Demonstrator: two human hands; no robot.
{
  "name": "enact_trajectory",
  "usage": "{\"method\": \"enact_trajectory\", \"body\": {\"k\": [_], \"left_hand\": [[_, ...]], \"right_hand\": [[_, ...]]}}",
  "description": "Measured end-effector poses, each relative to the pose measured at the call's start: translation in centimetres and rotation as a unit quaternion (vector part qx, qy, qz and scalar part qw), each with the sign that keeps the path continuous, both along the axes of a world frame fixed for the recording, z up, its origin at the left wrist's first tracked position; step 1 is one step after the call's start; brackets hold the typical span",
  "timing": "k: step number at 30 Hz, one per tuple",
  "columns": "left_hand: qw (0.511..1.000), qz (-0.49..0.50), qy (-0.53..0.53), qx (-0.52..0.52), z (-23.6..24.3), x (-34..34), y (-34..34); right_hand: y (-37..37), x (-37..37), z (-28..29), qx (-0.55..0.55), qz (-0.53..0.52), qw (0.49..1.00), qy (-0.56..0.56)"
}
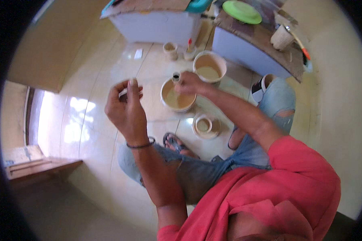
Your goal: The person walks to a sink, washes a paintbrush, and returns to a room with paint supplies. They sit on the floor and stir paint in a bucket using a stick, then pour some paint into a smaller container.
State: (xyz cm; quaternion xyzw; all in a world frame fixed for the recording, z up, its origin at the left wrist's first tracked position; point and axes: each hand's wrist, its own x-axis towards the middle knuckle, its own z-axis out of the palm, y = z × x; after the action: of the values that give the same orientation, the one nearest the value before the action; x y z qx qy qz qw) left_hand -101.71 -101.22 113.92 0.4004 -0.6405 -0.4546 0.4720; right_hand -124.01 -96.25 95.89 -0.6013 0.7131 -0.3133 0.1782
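A small, pale, open-topped cup (176,77) is pinched in the fingers of the right hand (190,84), held above the far rim of a round bowl of beige liquid (178,96) on the glossy tiled floor (88,120). The right hand is closed around the cup. The left hand (126,108) is raised to the left of the bowl, fingers curled with the tips together; whether it grips anything cannot be told. A dark band circles its wrist. Just beyond the bowl stands a larger bucket of the same liquid (209,67); nearer the person, a small dish (205,126) sits beside a sandalled foot (177,144). A green plate (241,11) lies on a low bench (253,40) behind.
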Motion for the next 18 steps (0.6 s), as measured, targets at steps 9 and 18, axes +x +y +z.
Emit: {"method": "enact_trajectory", "body": {"k": [9,18], "left_hand": [[1.0,0.003,0.025,-0.006,-0.3,-0.3,-0.3],[0.999,0.005,0.034,-0.022,-1.4,-0.3,-0.8]], "right_hand": [[0.3,1.5,-0.6,0.053,-0.105,0.917,-0.38],[0.2,0.1,-0.1,0.169,-0.045,0.982,-0.078]]}}
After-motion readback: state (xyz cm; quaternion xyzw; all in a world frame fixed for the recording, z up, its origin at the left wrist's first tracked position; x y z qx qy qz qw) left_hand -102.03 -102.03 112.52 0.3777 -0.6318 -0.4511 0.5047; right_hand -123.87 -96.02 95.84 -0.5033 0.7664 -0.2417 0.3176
